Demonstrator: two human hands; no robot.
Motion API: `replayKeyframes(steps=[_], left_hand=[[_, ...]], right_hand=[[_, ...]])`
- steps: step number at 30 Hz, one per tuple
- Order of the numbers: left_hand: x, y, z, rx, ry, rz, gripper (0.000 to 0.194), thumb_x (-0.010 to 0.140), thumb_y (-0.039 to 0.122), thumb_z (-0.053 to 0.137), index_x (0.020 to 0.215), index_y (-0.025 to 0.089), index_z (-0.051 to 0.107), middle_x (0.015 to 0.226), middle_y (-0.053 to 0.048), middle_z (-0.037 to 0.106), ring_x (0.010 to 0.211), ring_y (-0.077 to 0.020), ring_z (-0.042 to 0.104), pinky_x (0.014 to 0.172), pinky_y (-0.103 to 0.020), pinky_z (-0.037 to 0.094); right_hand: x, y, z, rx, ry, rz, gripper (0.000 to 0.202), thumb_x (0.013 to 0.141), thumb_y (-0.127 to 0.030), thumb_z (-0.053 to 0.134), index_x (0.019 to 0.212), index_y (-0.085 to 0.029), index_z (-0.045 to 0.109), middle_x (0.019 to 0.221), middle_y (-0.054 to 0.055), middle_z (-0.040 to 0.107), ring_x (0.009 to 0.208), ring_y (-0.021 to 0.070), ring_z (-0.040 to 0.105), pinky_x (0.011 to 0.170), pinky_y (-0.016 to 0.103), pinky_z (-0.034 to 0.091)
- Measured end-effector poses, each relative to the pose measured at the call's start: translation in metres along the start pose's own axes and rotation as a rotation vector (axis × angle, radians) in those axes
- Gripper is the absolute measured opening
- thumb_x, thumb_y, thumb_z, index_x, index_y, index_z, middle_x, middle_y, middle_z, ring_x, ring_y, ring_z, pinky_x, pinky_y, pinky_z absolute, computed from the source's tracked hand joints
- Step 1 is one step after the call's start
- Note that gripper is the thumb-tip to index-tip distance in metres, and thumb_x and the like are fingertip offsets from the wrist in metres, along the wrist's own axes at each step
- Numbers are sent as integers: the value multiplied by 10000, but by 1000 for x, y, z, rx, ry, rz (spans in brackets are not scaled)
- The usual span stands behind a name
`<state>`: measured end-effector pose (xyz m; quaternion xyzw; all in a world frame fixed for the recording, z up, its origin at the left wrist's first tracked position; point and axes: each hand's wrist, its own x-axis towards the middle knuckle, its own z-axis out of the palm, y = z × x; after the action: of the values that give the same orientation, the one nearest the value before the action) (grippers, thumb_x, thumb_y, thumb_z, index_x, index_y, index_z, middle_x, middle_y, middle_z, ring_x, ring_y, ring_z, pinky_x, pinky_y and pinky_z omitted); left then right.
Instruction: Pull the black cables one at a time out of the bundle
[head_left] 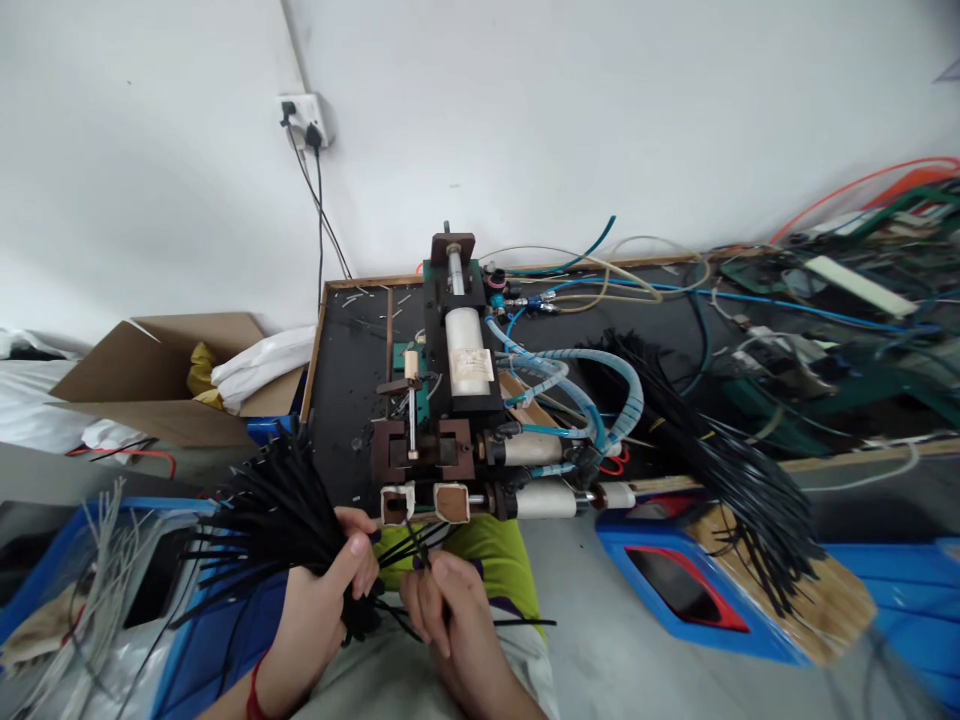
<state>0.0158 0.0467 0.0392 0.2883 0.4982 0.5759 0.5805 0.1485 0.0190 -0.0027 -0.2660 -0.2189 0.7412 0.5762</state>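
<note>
My left hand point(352, 565) is closed round a thick bundle of black cables point(277, 520), whose ends fan out to the left. Close beside it on the right, my right hand point(446, 600) pinches a few thin black wires. One of these wires reaches up to the pale-edged jaws point(452, 502) at the front of a pneumatic machine point(469, 350). The two jaws stand apart. Other thin black wires run between my two hands, over the green cloth on my lap.
A cardboard box point(157, 420) stands at the left, above a blue crate point(180, 507) with pale wires. Another black cable bundle point(720, 470) hangs over the bench edge at right, above a blue bin point(652, 600). Air hoses point(622, 375) curl beside the machine.
</note>
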Motion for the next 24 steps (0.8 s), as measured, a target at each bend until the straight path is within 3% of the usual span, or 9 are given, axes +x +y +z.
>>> replayKeyframes(steps=[4,6,8,13,21,24], left_hand=[[-2,2,4,-13,73,-92,403,751,474,872,787,203,576,464,82,487,424,-98,416,455,-235,363],[-3,4,5,-41,116,-131,404,738,457,881,798,211,566,458,94,472,424,-96,399,450,-226,351],[-3,6,3,-81,85,-163,406,748,438,869,727,212,533,459,84,463,437,-98,388,448,-225,347],[-2,6,-7,-271,-65,-259,400,771,349,831,629,218,481,452,80,410,445,-106,334,441,-242,349],[1,5,-11,-316,-77,-195,400,822,317,810,614,204,487,459,79,411,454,-100,322,475,-243,337],[1,5,-11,-299,-85,-178,392,829,336,812,634,205,498,462,84,398,452,-100,319,471,-241,325]], right_hand=[[-9,-4,-2,-695,-99,-170,450,1033,-429,541,665,-191,648,532,-53,445,503,111,407,541,269,293],[-9,-8,-3,-847,-171,-276,395,1050,-375,509,744,-198,687,566,-41,495,577,127,489,610,267,351],[-7,-11,-4,-920,-253,-326,373,1053,-345,496,749,-207,662,593,-30,542,630,138,535,660,270,382],[0,-13,-6,-948,-385,-285,435,1060,-340,464,654,-213,553,594,-15,597,633,139,589,701,263,424],[-3,-6,-8,-801,-390,-286,492,1073,-450,429,749,-192,695,507,-15,605,505,124,552,710,273,461],[-5,-4,-10,-737,-369,-217,491,1056,-483,472,749,-182,708,493,-26,573,474,114,517,648,267,435]])
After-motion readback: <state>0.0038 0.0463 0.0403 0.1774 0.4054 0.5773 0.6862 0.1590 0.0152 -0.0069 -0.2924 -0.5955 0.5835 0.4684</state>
